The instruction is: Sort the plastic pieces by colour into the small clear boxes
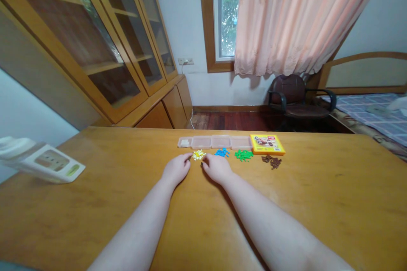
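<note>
yellow-white pieces point(199, 155) between left hand point(176, 170), right hand point(218, 168); can't tell whether either grips.

The left arm point(136, 224) and right arm point(270, 216), both bare, stretch forward and converge; the left hand point(176, 170) and right hand point(218, 168) (slightly apart) turn inward, backs uppermost.

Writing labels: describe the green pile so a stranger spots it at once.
On the wooden table, find the yellow box near the far edge. The green pile lies just left of it, slightly nearer. Bright green separates it from the blue pile and the brown pile.
</note>
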The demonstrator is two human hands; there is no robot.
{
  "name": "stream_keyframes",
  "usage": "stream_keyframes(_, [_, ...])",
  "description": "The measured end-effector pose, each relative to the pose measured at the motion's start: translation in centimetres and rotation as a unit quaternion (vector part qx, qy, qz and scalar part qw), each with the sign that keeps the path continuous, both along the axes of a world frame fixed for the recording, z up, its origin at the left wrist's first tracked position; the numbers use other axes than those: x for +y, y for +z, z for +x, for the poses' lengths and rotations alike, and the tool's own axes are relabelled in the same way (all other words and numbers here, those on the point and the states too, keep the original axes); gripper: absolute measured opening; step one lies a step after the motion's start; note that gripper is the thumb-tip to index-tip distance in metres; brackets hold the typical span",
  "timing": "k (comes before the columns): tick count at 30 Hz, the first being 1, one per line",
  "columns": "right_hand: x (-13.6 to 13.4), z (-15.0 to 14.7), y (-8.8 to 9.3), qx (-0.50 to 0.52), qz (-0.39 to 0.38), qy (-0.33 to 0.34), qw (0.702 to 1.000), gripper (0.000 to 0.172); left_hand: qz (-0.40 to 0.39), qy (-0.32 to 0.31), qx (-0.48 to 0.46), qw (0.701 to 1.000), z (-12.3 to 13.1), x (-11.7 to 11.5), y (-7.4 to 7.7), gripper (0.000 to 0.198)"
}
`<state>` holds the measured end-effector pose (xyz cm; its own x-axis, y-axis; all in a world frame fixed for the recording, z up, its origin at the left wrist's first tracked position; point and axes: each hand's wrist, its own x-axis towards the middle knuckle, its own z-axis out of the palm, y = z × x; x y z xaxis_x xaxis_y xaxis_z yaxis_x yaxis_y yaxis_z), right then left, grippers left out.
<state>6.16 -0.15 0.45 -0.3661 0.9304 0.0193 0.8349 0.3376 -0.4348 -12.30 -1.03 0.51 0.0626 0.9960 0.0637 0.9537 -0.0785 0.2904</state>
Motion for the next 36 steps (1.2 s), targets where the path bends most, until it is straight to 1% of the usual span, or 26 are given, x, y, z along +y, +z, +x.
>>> stream_keyframes(3, [0.1,-0.1,-0.1,-0.001,-0.002,-0.011,1.000,0.031,-0.018,0.005,0.009,1.000,0.0,0.0,0.2,0.042])
stream_keyframes(6, [0.1,-0.1,0.0,-0.004,0.004,-0.010,1.000,0.031,-0.019,0.019,0.023,0.999,0.2,-0.1,0.4,0.045])
stream_keyframes(8, [-0.1,0.0,0.1,-0.015,0.016,0.005,1.000,0.032,-0.020,0.024,0.034,0.999,0.2,-0.1,0.5,0.046])
stream_keyframes(11, [-0.3,0.0,0.4,-0.036,0.033,0.043,0.998,0.033,-0.023,0.015,0.047,0.999,0.2,-0.2,0.6,0.042])
stream_keyframes(14, [-0.4,0.0,0.6,-0.053,0.038,0.067,0.996,0.034,-0.018,0.018,0.051,0.998,0.3,-0.4,0.8,0.040])
stream_keyframes(19, [-0.3,-0.2,0.7,-0.068,0.027,0.057,0.996,0.036,-0.013,0.051,0.055,0.997,0.5,-0.8,1.4,0.034])
stream_keyframes(21, [-0.3,-0.2,0.7,-0.065,0.029,0.056,0.996,0.037,-0.013,0.045,0.051,0.998,0.5,-0.9,1.5,0.034])
stream_keyframes(24, [-0.4,-0.2,0.7,-0.061,0.030,0.050,0.996,0.035,-0.023,0.002,0.042,0.999,0.3,-0.9,1.3,0.039])
stream_keyframes(26, [-0.5,-0.3,0.8,-0.061,0.028,0.045,0.997,0.033,-0.034,-0.013,0.043,0.998,0.2,-0.8,1.0,0.042])
stream_keyframes(33, [-0.7,-0.3,1.3,-0.073,0.010,0.044,0.996,0.031,-0.042,0.047,0.055,0.996,-0.4,0.0,0.5,0.046])
stream_keyframes(34, [-0.7,-0.3,1.3,-0.073,0.012,0.045,0.996,0.031,-0.044,0.051,0.058,0.996,-0.4,0.1,0.5,0.047])
stream_keyframes(36, [-0.6,-0.3,1.3,-0.072,0.017,0.046,0.996,0.031,-0.043,0.035,0.060,0.997,-0.3,0.1,0.6,0.047])
